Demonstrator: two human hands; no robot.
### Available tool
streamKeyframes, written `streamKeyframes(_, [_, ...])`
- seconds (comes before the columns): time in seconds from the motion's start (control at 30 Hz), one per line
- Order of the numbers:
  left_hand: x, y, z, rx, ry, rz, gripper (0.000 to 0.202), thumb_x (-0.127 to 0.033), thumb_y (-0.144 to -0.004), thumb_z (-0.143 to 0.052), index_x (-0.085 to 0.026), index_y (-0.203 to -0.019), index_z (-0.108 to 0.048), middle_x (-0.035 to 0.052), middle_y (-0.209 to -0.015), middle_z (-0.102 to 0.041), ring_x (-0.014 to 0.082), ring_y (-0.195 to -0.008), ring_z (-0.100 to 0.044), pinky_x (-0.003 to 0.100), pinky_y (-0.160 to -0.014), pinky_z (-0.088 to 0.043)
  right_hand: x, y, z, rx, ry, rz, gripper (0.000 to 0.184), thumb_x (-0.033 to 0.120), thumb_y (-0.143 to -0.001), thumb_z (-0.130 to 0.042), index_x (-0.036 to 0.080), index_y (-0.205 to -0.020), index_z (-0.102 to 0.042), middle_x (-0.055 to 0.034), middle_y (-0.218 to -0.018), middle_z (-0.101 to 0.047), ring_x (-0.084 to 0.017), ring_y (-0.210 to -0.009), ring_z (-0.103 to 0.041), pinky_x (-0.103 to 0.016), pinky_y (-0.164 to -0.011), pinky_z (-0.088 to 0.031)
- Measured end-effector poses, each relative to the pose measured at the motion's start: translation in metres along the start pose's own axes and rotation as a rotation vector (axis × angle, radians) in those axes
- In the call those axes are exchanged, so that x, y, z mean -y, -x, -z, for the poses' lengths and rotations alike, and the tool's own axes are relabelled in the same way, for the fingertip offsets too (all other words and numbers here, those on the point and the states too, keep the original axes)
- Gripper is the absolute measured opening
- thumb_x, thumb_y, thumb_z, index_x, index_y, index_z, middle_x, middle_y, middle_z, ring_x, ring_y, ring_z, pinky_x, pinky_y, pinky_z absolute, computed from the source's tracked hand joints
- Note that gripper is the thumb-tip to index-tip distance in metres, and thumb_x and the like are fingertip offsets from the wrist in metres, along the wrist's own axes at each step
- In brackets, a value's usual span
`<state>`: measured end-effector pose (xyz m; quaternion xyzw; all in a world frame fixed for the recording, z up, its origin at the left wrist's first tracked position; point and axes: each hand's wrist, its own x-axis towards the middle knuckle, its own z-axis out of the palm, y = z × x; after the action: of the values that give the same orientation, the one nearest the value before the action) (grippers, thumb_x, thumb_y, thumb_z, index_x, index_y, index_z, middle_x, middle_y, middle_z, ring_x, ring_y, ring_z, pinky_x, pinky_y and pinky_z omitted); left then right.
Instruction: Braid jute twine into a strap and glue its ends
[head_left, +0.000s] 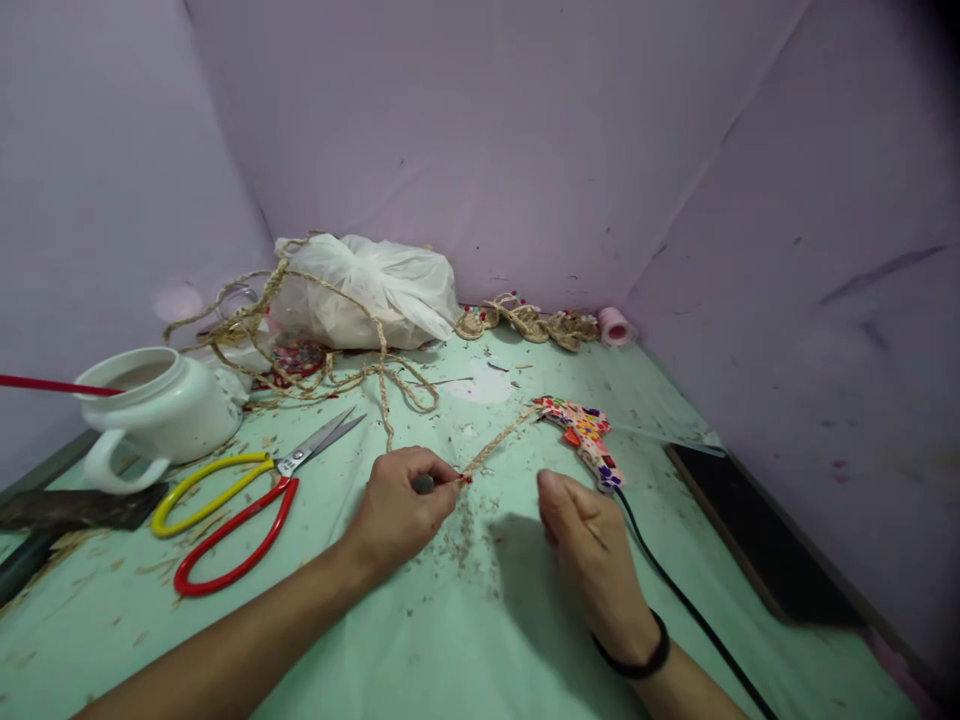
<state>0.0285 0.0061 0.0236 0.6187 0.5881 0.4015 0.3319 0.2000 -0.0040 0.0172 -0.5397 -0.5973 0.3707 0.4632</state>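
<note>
My left hand (pixel 409 505) is closed in a pinch on a braided straw cord (pixel 499 447), just above the green tabletop. A small red bit shows at its fingertips. From there the cord runs up and right to a flower-patterned, cloth-covered piece (pixel 589 432); another stretch of the cord (pixel 384 395) leads back to a loose tangle. My right hand (pixel 589 535), with a black band at the wrist, is held above the table to the right, its fingers curled closed. Whatever may be between those fingers is hidden.
Scissors (pixel 289 465) with one yellow and one red handle lie left, beside a white pot (pixel 180 410) and a hammer-like tool (pixel 82 507). A white plastic bag (pixel 367 290), straw pieces (pixel 525 320) and a pink spool (pixel 615 327) line the back. A dark phone-like slab (pixel 757 535) and black cable (pixel 686 605) lie right.
</note>
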Motion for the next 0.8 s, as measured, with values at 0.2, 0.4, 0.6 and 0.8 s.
streamKeyframes(0.2, [0.003,0.002,-0.002,-0.012,-0.063,-0.091,0.011,-0.016,-0.067,-0.056,-0.015,-0.057,-0.062,0.0013,-0.060,-0.061,0.0131,-0.059,-0.054,0.023,-0.053,-0.042,0.002,-0.004,-0.015,0.175,-0.139,-0.203,0.023,0.036,-0.069,-0.062,0.015,-0.077,-0.064,-0.0008,-0.062,-0.058,-0.011,-0.049,-0.040,-0.023,-0.045,-0.031])
streamKeyframes(0.4, [0.003,0.003,-0.006,-0.011,-0.089,-0.155,0.012,-0.014,-0.067,-0.057,-0.015,-0.055,-0.061,0.0018,-0.059,-0.060,0.0144,-0.063,-0.055,0.025,-0.059,-0.043,0.005,-0.006,-0.023,0.167,-0.201,-0.247,0.022,0.036,-0.066,-0.065,0.014,-0.068,-0.067,0.0004,-0.054,-0.056,-0.009,-0.047,-0.039,-0.023,-0.044,-0.029])
streamKeyframes(0.6, [0.003,0.003,-0.007,0.008,-0.031,-0.129,0.013,-0.016,-0.067,-0.057,-0.015,-0.056,-0.061,0.0025,-0.060,-0.060,0.0148,-0.063,-0.055,0.026,-0.060,-0.042,0.004,-0.008,-0.023,0.149,-0.236,-0.257,0.021,0.035,-0.066,-0.063,0.015,-0.060,-0.063,0.0028,-0.049,-0.051,-0.007,-0.044,-0.036,-0.020,-0.040,-0.025])
streamKeyframes(0.8, [0.004,0.003,-0.008,-0.005,-0.019,-0.154,0.014,-0.017,-0.068,-0.057,-0.016,-0.054,-0.060,0.0023,-0.058,-0.059,0.0146,-0.062,-0.054,0.026,-0.060,-0.041,0.002,-0.008,-0.023,0.171,-0.259,-0.264,0.027,0.040,-0.065,-0.065,0.014,-0.064,-0.066,0.0028,-0.047,-0.051,-0.006,-0.039,-0.031,-0.020,-0.036,-0.020])
